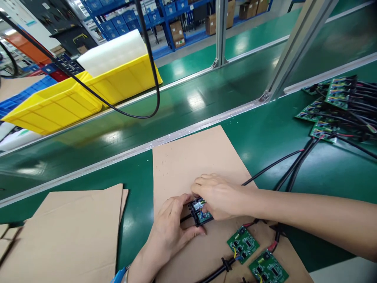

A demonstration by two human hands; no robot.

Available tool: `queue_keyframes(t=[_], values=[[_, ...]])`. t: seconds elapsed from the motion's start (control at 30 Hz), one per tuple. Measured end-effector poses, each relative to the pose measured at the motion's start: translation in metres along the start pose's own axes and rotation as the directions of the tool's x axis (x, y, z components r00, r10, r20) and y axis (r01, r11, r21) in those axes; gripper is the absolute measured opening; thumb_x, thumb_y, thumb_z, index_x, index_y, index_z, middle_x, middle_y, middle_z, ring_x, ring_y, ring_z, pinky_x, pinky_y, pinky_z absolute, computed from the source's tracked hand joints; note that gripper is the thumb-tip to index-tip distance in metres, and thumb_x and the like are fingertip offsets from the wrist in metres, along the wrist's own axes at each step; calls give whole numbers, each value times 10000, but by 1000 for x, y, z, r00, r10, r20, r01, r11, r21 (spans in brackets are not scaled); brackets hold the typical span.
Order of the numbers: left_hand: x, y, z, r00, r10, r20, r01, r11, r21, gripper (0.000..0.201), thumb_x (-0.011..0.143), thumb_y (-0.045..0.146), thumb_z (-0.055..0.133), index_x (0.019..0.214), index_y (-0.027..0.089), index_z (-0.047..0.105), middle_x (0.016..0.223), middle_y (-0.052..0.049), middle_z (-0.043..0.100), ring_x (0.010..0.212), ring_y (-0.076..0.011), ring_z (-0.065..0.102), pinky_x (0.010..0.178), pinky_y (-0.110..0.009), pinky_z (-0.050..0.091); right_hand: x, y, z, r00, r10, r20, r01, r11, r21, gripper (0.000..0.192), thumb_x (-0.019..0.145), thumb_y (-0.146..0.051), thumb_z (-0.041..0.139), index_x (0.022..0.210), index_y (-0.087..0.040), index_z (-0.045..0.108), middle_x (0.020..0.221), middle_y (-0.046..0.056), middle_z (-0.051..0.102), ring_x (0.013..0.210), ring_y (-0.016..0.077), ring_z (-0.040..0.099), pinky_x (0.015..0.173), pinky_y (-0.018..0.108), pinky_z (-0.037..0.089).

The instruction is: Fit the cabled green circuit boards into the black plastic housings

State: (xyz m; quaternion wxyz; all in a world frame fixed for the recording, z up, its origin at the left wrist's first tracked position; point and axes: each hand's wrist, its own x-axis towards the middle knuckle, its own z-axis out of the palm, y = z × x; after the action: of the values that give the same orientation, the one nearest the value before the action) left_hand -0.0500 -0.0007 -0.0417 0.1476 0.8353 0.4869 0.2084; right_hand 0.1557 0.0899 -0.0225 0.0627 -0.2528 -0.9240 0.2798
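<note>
Your left hand (171, 230) and your right hand (219, 196) meet over a small black housing (199, 212) sitting on the cardboard sheet (188, 161) near the bottom middle of the view. Left hand wraps the housing's left side, thumb lying along its lower edge. Right hand covers it from above and the right, fingers curled down on the top. A green board shows inside the housing between your fingers. Both hands are closed on the housing; it rests on the cardboard, not lifted as far as you can tell.

Just right of it, two loose green circuit boards (243, 243) lie on the same sheet, each with red and black leads. Black cables (294, 165) run from under your right wrist toward the upper right across the green bench (265, 129). A pile of wired boards (338, 106) sits well apart at the right edge. More flat cardboard (73, 232) lies to the left. A yellow bin (73, 98) stands beyond the conveyor strip, foam sheet (113, 51) on it.
</note>
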Motion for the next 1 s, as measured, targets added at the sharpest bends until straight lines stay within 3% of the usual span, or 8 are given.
queue_keyframes(t=[0.1,0.27,0.4,0.53,0.63,0.77,0.87,1.0], values=[[1,13,-8,998,1,67,-4,999,47,718,810,532,699,1341,147,408,1228,-161,600,1082,-299,591,886,-446,530,-11,8,-19,999,-5,37,-2,985,170,265,786,-209,741,1008,-152,607,1002,60,636,973,219,566,835,319,451],[1,34,-11,984,96,148,-117,983,139,450,936,175,481,1382,149,434,1364,-132,518,1181,-288,503,980,-443,431,-42,25,-44,986,103,-133,-76,978,196,162,916,-149,535,1065,-181,589,1049,60,625,1015,203,550,902,334,417],[4,37,-3,965,116,234,-166,964,208,578,909,114,427,1476,163,323,1397,-98,512,1180,-289,481,971,-443,383,-59,21,-30,991,68,-113,-48,984,173,111,916,-133,530,969,-194,606,956,49,610,963,204,536,855,328,420],[9,38,3,962,128,239,-197,936,292,601,863,116,438,1458,141,359,1365,-98,550,1113,-300,504,908,-435,369,-59,13,-5,993,36,-113,-32,999,37,126,911,-123,512,870,-181,617,874,53,573,878,212,496,771,332,403],[11,42,8,961,183,205,-244,912,331,611,777,110,431,1385,47,437,1310,-152,586,1062,-300,527,886,-436,350,-58,13,8,992,-14,-129,-1,993,-115,203,902,-76,451,774,-162,583,805,54,541,784,204,449,703,340,367],[11,50,17,976,189,111,-218,901,375,553,785,135,423,1324,27,491,1243,-166,624,1071,-289,529,896,-433,328,-60,13,15,989,-94,-112,59,956,-288,188,913,-69,429,875,-143,597,839,65,538,772,214,415,683,365,332],[14,53,13,981,127,145,-167,933,318,560,785,179,484,1328,43,490,1226,-168,618,1088,-309,522,897,-447,356,-62,13,16,991,-101,-91,68,949,-306,141,929,-105,467,886,-140,596,843,60,539,778,212,417,689,367,328],[15,53,-5,975,36,219,-74,983,169,563,811,97,479,1372,154,461,1320,-116,544,1174,-297,471,950,-451,389,-64,15,14,984,-62,-167,26,977,-211,190,952,-117,450,885,-156,623,840,54,553,801,209,445,716,361,345]])
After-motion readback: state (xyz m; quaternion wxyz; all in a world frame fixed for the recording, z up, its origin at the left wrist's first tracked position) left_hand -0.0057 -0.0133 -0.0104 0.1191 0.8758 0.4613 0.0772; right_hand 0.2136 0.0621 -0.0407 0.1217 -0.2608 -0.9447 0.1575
